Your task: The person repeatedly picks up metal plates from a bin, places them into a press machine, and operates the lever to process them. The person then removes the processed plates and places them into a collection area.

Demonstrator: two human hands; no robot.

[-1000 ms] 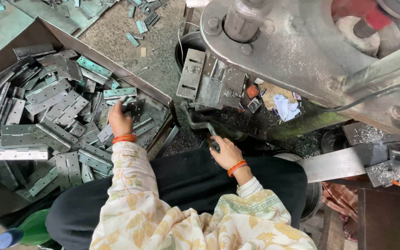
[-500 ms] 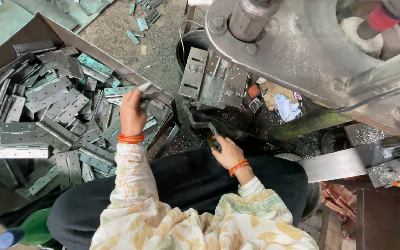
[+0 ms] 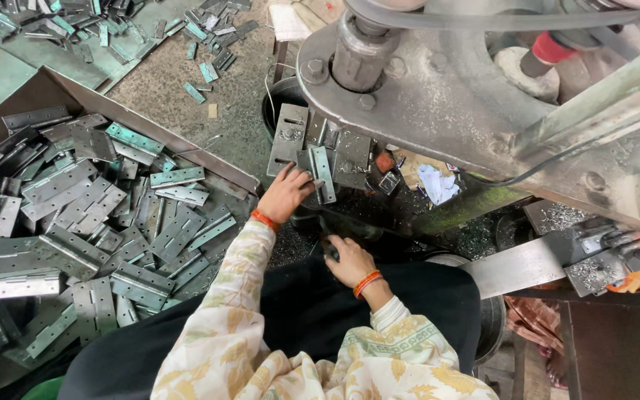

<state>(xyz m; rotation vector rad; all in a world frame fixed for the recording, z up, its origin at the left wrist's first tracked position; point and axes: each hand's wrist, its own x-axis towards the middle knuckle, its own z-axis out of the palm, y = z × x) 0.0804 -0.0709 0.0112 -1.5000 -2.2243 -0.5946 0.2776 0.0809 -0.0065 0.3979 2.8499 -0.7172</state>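
Observation:
My left hand (image 3: 284, 194) reaches up to the bed of a big grey press machine (image 3: 438, 81) and holds a flat metal hinge plate (image 3: 321, 172) against the other plates there. My right hand (image 3: 348, 261) rests lower, closed around a dark lever or handle (image 3: 329, 248) just under the press bed. Both wrists wear orange bangles. Floral sleeves and a dark lap fill the bottom of the view.
A brown box (image 3: 68, 85) at left is heaped with several grey and green hinge plates (image 3: 90, 222). More plates lie scattered on the floor (image 3: 187, 67) at the top. A crumpled white rag (image 3: 436, 183) sits by the press. A metal tray (image 3: 550, 259) juts out at right.
My left hand lifted a hinge plate out of the box and carried it right and up to the press bed. My right hand stayed on the handle.

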